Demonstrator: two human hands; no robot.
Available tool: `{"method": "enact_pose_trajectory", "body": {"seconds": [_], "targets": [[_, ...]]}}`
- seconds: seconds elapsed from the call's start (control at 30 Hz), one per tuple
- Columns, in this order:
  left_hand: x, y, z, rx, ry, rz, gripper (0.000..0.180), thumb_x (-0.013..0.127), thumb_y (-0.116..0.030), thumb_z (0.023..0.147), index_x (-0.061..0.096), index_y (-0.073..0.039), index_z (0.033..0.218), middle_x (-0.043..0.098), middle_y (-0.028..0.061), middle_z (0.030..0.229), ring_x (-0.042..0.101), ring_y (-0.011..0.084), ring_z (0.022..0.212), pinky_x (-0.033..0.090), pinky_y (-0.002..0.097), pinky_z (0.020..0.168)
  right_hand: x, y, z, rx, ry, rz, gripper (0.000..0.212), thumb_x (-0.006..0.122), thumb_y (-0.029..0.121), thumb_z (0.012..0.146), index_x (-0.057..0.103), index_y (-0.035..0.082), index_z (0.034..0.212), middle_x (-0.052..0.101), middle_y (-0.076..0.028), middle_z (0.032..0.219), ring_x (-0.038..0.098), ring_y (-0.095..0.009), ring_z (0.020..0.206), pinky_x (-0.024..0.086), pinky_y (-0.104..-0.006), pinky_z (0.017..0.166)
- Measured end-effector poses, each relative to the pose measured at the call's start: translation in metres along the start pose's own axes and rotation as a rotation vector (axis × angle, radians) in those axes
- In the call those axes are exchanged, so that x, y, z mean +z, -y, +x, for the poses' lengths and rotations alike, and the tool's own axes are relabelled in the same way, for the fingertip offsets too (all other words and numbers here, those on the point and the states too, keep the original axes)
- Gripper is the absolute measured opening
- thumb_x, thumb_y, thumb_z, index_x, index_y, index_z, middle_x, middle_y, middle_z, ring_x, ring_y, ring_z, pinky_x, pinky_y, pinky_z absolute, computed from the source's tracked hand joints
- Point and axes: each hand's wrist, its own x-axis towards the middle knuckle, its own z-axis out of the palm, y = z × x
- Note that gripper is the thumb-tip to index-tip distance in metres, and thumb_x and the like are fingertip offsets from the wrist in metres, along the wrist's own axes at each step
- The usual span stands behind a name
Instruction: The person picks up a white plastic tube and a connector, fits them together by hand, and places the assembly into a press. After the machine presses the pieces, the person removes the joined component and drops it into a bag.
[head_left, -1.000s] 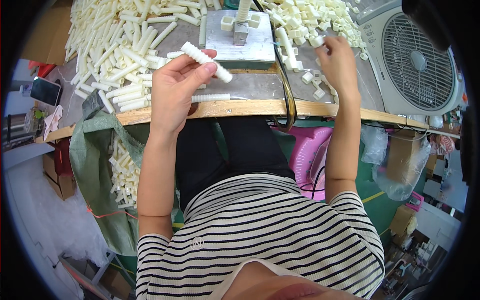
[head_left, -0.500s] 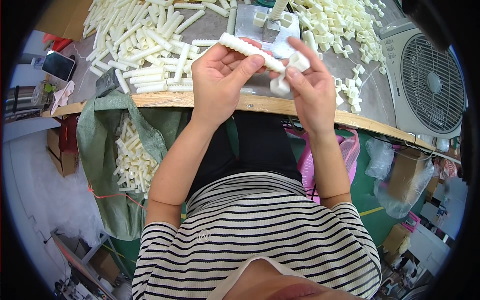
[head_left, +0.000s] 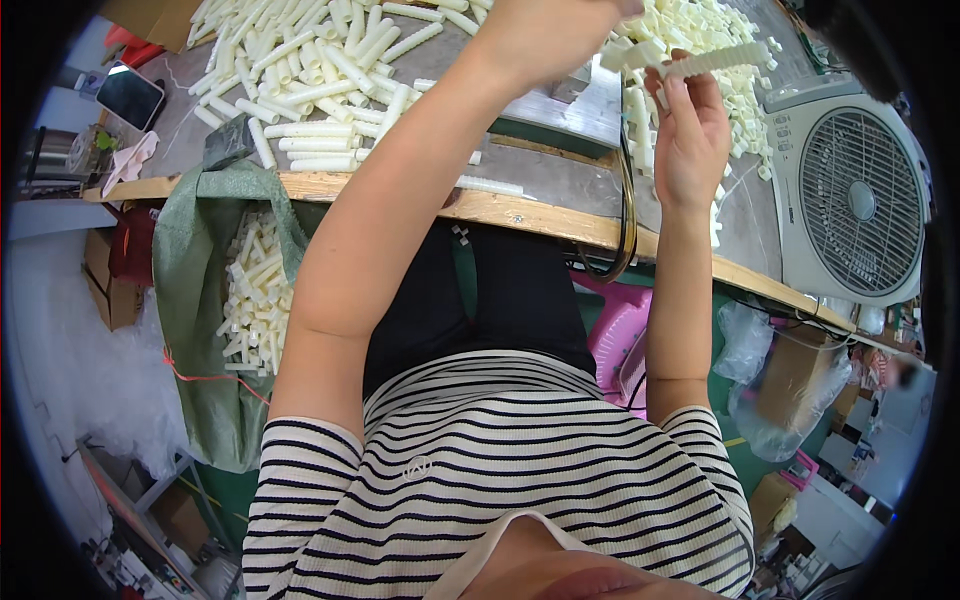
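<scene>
My right hand (head_left: 690, 150), raised over the right part of the bench, is closed on a cream ribbed plastic tube (head_left: 722, 60). The tube lies nearly level, pointing right, with a pale square connector (head_left: 632, 55) at its left end. My left arm stretches forward across the bench, and my left hand (head_left: 555, 40) is at the top edge of the view. Its fingers are partly cut off and blurred, so what they touch is unclear. Below the left hand is a metal plate (head_left: 590, 122), partly hidden by that arm.
Loose ribbed tubes (head_left: 320, 85) lie piled at the left; small square connectors (head_left: 745, 110) are heaped at the right beside a fan (head_left: 860, 200). A dark cable (head_left: 628, 215) loops over the wooden edge (head_left: 340, 186). A green sack (head_left: 200, 330) of white pieces hangs front left.
My left hand has left the tube and reached forward and right. My right hand has moved right and forward with the tube and connector. The metal plate now shows nearer the bench's front edge.
</scene>
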Motion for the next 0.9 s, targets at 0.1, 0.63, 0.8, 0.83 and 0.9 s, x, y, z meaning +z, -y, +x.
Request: {"method": "enact_pose_trajectory", "body": {"seconds": [0.1, 0.63, 0.8, 0.83, 0.9], "targets": [[-0.032, -0.018, -0.002, 0.056, -0.236, -0.038, 0.027, 0.057, -0.012, 0.084, 0.058, 0.003, 0.106, 0.065, 0.0123, 0.092, 0.059, 0.0168, 0.079, 0.047, 0.0298, 0.074, 0.016, 0.000, 0.010, -0.041, 0.092, -0.186, 0.030, 0.060, 0.011, 0.087, 0.057, -0.006, 0.111, 0.058, -0.011, 0.109, 0.056, -0.015, 0.095, 0.043, -0.0296, 0.088], [-0.111, 0.029, -0.029, -0.366, 0.076, 1.164, 0.030, 0.066, -0.022, 0.079, 0.065, -0.003, 0.103, 0.066, 0.0122, 0.088, 0.064, 0.0211, 0.078, 0.048, 0.0342, 0.068, -0.027, 0.008, 0.004, -0.053, 0.140, -0.538, 0.030, 0.064, 0.016, 0.081, 0.065, 0.004, 0.109, 0.060, -0.008, 0.107, 0.055, -0.018, 0.100, 0.044, -0.0312, 0.084], [-0.081, 0.004, -0.064, -0.368, 0.113, 0.217, 0.025, 0.060, -0.016, 0.085, 0.062, 0.000, 0.105, 0.067, 0.0036, 0.087, 0.038, 0.0030, 0.053, 0.030, 0.0182, 0.046, -0.111, 0.053, -0.010, 0.029, -0.017, -1.173, 0.021, 0.064, 0.019, 0.082, 0.069, 0.007, 0.098, 0.065, -0.012, 0.088, 0.063, -0.022, 0.080, 0.049, -0.0328, 0.074], [-0.075, 0.004, -0.067, -0.370, 0.117, 0.215, 0.025, 0.060, -0.016, 0.085, 0.062, 0.000, 0.105, 0.067, 0.0036, 0.087, 0.038, 0.0030, 0.053, 0.030, 0.0182, 0.046, -0.112, 0.063, -0.016, 0.259, 0.062, -1.439, 0.024, 0.063, 0.024, 0.083, 0.068, 0.006, 0.097, 0.066, -0.014, 0.085, 0.064, -0.025, 0.079, 0.049, -0.0346, 0.075], [-0.065, 0.003, -0.070, -0.374, 0.146, 0.007, 0.028, 0.059, -0.014, 0.086, 0.059, 0.000, 0.110, 0.067, 0.0059, 0.089, 0.032, 0.0002, 0.051, 0.022, 0.0150, 0.045, -0.115, 0.063, -0.022, 0.498, 0.143, -1.692, 0.028, 0.063, 0.029, 0.083, 0.067, 0.005, 0.096, 0.066, -0.015, 0.082, 0.064, -0.028, 0.078, 0.049, -0.0365, 0.076]]}}
